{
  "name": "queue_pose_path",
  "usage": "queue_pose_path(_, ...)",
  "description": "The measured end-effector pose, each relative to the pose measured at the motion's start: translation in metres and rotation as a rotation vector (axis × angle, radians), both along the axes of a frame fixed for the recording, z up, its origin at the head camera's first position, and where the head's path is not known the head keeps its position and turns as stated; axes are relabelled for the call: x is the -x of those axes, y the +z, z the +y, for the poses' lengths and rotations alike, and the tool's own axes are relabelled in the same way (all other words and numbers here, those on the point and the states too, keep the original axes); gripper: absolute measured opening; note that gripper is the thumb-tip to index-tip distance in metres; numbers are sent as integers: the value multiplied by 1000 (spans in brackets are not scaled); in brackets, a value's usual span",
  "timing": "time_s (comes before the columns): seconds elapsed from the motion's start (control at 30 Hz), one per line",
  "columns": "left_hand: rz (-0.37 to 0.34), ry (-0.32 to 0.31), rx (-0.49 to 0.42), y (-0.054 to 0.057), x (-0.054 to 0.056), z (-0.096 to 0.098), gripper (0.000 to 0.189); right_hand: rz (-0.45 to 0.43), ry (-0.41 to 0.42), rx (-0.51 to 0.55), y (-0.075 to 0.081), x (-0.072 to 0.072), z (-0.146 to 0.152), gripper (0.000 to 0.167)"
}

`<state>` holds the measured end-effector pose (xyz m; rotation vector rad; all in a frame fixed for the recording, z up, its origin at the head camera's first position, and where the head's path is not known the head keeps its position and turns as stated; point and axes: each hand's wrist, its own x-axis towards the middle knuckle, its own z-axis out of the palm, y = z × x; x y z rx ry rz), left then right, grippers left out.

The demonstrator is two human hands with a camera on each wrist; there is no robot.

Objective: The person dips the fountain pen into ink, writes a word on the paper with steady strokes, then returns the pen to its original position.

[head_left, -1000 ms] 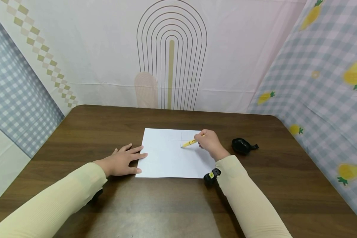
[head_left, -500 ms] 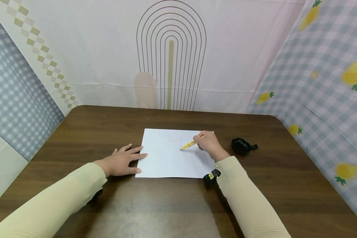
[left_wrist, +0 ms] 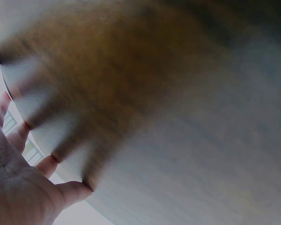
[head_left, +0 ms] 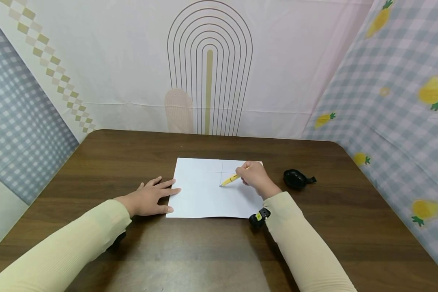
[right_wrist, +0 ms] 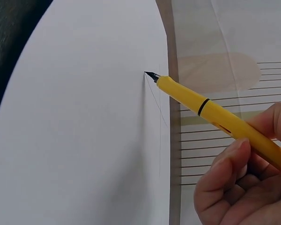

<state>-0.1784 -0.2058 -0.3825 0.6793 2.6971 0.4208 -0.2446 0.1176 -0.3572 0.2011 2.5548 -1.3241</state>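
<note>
A white sheet of paper (head_left: pixel 200 198) lies on the brown table, with two thin crossing lines near its far edge. My right hand (head_left: pixel 254 177) pinches a yellow fountain pen (head_left: pixel 230 180) over the sheet. In the right wrist view the black nib of the fountain pen (right_wrist: pixel 220 117) meets the paper at the end of a drawn line, and the thumb and fingers (right_wrist: pixel 222 171) grip the barrel. My left hand (head_left: pixel 149 198) lies spread at the sheet's left edge, its fingertips on the paper. The left wrist view shows that left hand (left_wrist: pixel 21 173) with its fingers apart.
A small black rounded object with a short tab (head_left: pixel 297 179) sits on the table (head_left: pixel 190 251) right of the paper. Behind the table hangs a white cloth (head_left: pixel 131 73) with arch lines; a checked cloth with pineapples (head_left: pixel 394 121) hangs at the right.
The right hand has drawn the fountain pen slightly toward me and left, and the line running down from the cross has grown longer. The left hand has stayed in place.
</note>
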Motion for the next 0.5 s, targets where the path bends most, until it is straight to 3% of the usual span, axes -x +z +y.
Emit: queue_pose_path(0.5,-10,-1,0,1,0,0,65,19,17,6,0,-3,-2,17)
